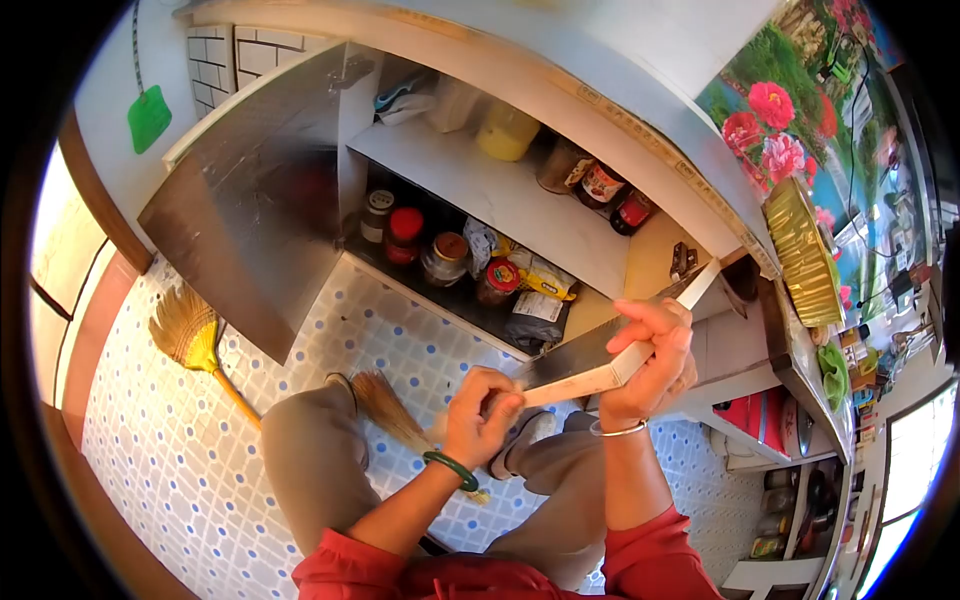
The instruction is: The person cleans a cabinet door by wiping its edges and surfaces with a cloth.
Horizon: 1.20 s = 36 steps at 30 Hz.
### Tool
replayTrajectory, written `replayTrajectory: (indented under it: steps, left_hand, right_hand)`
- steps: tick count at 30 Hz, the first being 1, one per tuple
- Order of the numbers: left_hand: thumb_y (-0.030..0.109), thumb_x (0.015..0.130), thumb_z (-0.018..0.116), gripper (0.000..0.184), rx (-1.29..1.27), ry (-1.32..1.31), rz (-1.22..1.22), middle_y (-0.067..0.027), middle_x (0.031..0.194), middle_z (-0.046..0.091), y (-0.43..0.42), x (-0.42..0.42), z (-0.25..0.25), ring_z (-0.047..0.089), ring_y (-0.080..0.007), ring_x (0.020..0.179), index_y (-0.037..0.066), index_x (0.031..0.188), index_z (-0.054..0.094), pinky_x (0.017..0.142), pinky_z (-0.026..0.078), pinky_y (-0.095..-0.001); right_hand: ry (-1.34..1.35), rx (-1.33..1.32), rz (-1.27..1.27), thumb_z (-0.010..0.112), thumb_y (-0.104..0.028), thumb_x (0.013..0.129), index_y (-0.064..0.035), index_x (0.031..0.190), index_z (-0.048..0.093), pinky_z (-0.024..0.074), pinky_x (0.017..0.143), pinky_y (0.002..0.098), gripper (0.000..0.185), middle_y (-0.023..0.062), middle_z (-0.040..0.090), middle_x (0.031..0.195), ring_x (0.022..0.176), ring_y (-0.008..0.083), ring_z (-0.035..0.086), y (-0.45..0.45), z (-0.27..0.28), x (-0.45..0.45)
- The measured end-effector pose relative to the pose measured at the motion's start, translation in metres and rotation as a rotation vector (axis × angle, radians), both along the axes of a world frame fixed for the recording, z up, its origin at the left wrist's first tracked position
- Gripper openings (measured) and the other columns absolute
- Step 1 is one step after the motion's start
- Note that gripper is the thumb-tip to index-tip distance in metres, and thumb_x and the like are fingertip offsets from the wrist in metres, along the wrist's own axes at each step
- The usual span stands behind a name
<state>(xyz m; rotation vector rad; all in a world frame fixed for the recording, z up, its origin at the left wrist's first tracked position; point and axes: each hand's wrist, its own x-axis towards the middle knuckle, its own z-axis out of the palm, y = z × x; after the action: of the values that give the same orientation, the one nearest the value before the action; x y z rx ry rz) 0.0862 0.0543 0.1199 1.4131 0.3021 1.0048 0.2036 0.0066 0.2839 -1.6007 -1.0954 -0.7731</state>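
Observation:
A cabinet door (572, 386) swings out toward me, its pale edge facing up. My left hand (482, 412), with a green bangle at the wrist, is closed round its near lower corner. Further along the same edge, my right hand (652, 358) grips the door with fingers bent over it; a silver bracelet circles that wrist. The door's inner face is mostly hidden by its edge and my hands. Behind it is the open cabinet (500, 205), where a red-lidded jar (403, 235), a brown-lidded glass jar (446, 258) and yellow packets (540, 275) stand on the lower level.
The other door (245, 200) hangs open at left. A yellow-handled broom (195, 340) lies on the tiled floor (180, 460); a smaller straw brush (388, 405) is between my legs. On the counter at right sits a gold fluted basin (803, 250). Dark-labelled jars (600, 185) line the upper shelf.

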Motion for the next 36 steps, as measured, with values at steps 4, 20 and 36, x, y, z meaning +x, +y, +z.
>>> replayTrajectory:
  steps: [4,20,36]
  left_hand:
    - [0.012,0.091,0.069,0.010,-0.212,-0.048,-0.056,-0.0031,0.086,0.056,-0.003,-0.001,-0.011,0.051,-0.0097,0.067,0.006,0.093,0.060,0.060,0.040,-0.0233]
    - [0.012,0.086,0.073,0.018,0.028,-0.333,0.054,-0.0075,0.089,0.057,-0.004,0.024,0.072,0.053,-0.0192,0.076,0.006,0.095,0.059,0.067,0.043,-0.0294]
    - [0.012,0.089,0.071,0.015,0.213,-0.362,0.028,-0.0047,0.087,0.052,0.009,0.020,0.125,0.047,-0.0128,0.071,0.006,0.094,0.057,0.062,0.039,-0.0254]
  right_hand:
    - [0.013,-0.001,-0.008,0.027,-0.026,0.100,-0.0050,0.081,0.072,0.0437,0.075,0.0362,0.053,0.0033,0.051,0.051,0.058,0.0208,0.047,0.005,0.003,-0.004]
    - [0.007,0.029,0.028,0.030,-0.026,0.098,-0.0054,0.081,0.072,0.0429,0.072,0.0362,0.050,0.0023,0.050,0.052,0.056,0.0209,0.045,0.003,0.001,0.001]
    - [0.137,0.020,0.014,0.029,-0.027,0.100,-0.0059,0.081,0.073,0.0426,0.071,0.0348,0.052,0.0026,0.051,0.053,0.065,0.0211,0.047,0.000,0.003,-0.009]
